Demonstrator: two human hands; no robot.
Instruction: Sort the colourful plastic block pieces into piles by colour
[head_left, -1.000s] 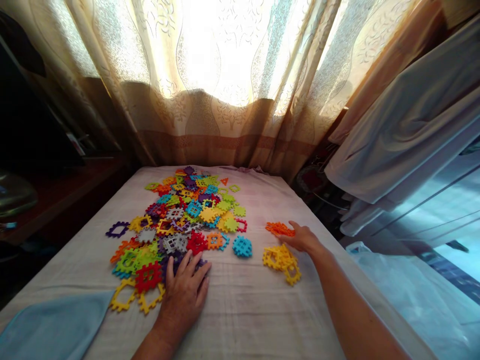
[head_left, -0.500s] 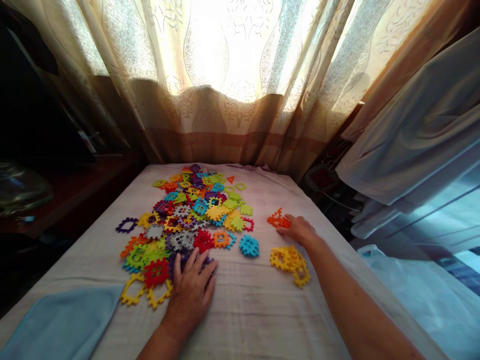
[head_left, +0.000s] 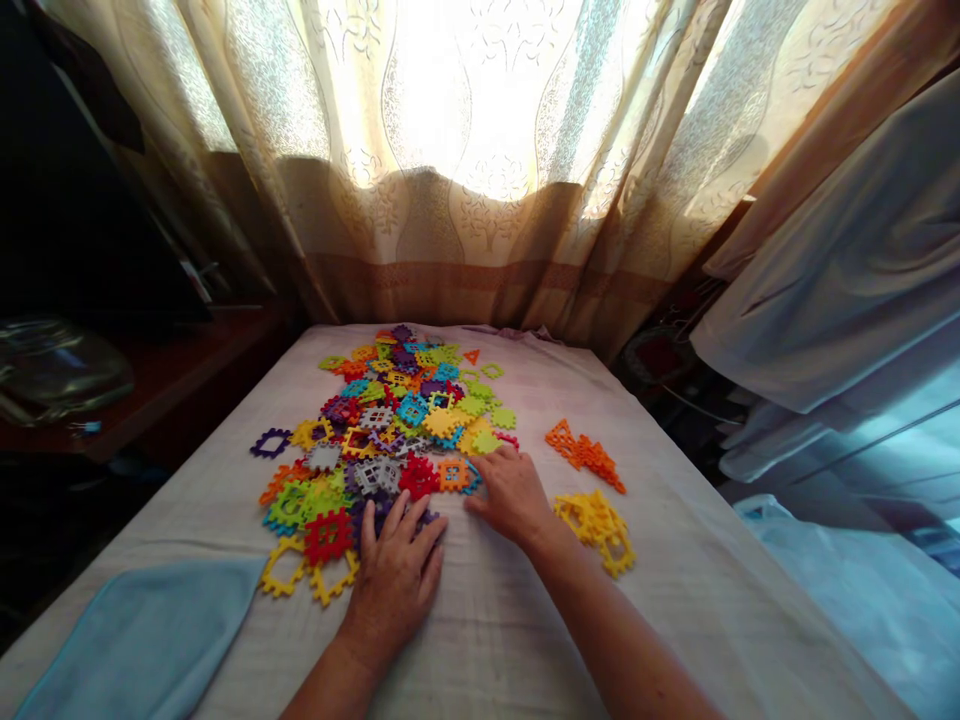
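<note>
My left hand (head_left: 397, 555) lies with fingers spread on dark purple toothed plastic tiles (head_left: 381, 512) at the near edge of a colourful pile. My right hand (head_left: 511, 488) is at the pile's right edge, thumb and fingers apart beside a blue tile (head_left: 473, 478) that lies against an orange square tile (head_left: 452, 475). What lies under its palm is hidden. Left of that orange tile sits a red tile (head_left: 418, 478), near grey window tiles (head_left: 377, 474). Orange triangular tiles (head_left: 583, 453) and a heap of yellow frame tiles (head_left: 600, 528) lie apart on the right.
A light sheet (head_left: 480, 620) covers the surface. A blue cloth (head_left: 150, 630) lies at the near left. Patterned curtains (head_left: 450, 230) hang behind. A clear jar (head_left: 64, 370) stands on the left shelf, and hanging cloth (head_left: 832, 270) is at right.
My right hand has left the orange triangles and moved left to the pile's edge, covering where the blue stack lay. The orange triangles now spread in a row. My left hand stays put.
</note>
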